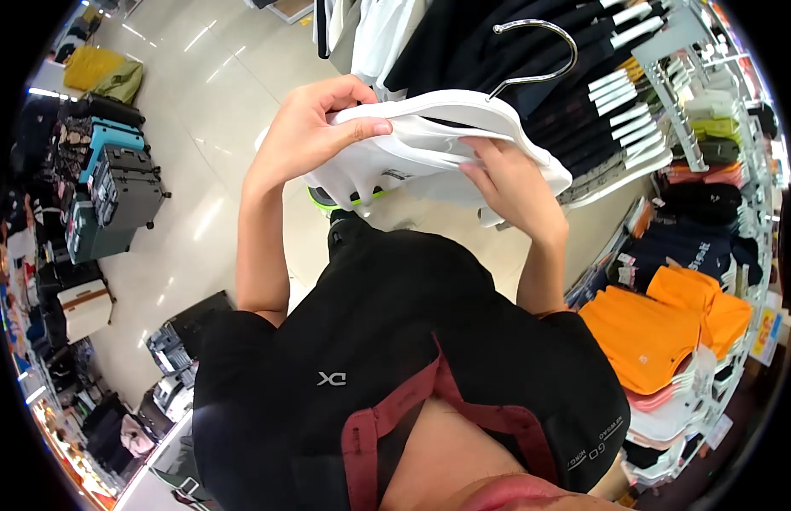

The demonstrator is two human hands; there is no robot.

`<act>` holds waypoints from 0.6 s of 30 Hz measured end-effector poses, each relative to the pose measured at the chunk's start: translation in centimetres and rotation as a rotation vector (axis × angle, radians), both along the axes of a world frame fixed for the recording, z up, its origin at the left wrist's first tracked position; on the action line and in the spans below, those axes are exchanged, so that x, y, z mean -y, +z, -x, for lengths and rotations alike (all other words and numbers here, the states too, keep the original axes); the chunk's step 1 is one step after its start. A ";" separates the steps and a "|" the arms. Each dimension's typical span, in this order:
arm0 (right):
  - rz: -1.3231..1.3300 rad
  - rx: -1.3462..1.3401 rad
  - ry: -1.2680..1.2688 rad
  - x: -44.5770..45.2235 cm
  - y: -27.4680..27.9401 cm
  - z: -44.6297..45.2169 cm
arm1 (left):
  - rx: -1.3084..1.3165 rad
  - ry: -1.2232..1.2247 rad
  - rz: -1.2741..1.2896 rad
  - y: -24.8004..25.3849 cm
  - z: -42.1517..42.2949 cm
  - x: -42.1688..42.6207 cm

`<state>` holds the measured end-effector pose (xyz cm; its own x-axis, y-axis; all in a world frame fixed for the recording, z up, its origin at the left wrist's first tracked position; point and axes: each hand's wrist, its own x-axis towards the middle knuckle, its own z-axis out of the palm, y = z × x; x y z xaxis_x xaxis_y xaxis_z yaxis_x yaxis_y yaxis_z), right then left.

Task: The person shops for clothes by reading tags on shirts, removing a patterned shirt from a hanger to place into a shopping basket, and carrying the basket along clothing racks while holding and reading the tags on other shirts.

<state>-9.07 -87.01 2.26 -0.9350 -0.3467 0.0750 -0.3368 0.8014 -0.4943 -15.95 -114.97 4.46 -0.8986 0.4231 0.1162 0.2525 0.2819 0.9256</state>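
Note:
A white garment (361, 166) hangs on a white hanger (447, 100) with a metal hook (573, 55), in front of my chest. My left hand (315, 128) pinches the garment and the hanger's shoulder at the left, thumb on top. On the other side, my right hand (510, 175) is at the neck opening, its thumb and fingers closed on the white fabric edge. A small dark print shows on the garment between my hands. The fingertips of my right hand are partly hidden in the collar.
Black garments (472, 51) hang on a rack just beyond the hanger. Orange shirts (642, 328) are on a rack at the right. Suitcases (127, 187) stand on the shiny floor (191, 119) at the left. A yellow cloth (93, 68) lies at the upper left.

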 end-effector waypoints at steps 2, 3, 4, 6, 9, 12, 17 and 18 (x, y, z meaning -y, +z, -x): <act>0.036 -0.072 0.070 0.1 1.6 -0.8 | 0.022 -0.033 0.076 0.1 0.2 0.9; 0.135 -0.070 0.089 -0.2 2.4 -1.2 | 0.015 -0.023 0.069 0.1 0.3 1.2; 0.234 -0.069 0.107 -0.7 3.1 -1.7 | 0.006 -0.024 0.032 -0.2 0.4 1.3; 0.368 -0.089 0.115 -3.1 3.9 -2.8 | -0.029 -0.026 -0.019 -0.2 1.1 1.7; 0.449 -0.250 0.004 -6.1 5.0 -2.0 | 0.001 -0.142 -0.073 0.3 1.9 2.4; 0.281 0.274 0.006 -7.2 5.7 -1.6 | 0.012 -0.230 -0.061 1.1 2.9 2.8; 0.332 0.541 0.436 -3.0 4.0 -1.6 | -0.062 -0.381 -0.067 0.6 6.3 2.9; 0.422 0.619 0.375 -2.5 4.0 -1.7 | -0.066 -0.376 -0.075 0.5 7.0 2.9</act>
<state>-7.37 -84.54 6.22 -0.6785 -0.7006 -0.2209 -0.1129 0.3966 -0.9110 -22.92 -117.85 4.92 -0.6723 0.7094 0.2118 0.3848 0.0904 0.9186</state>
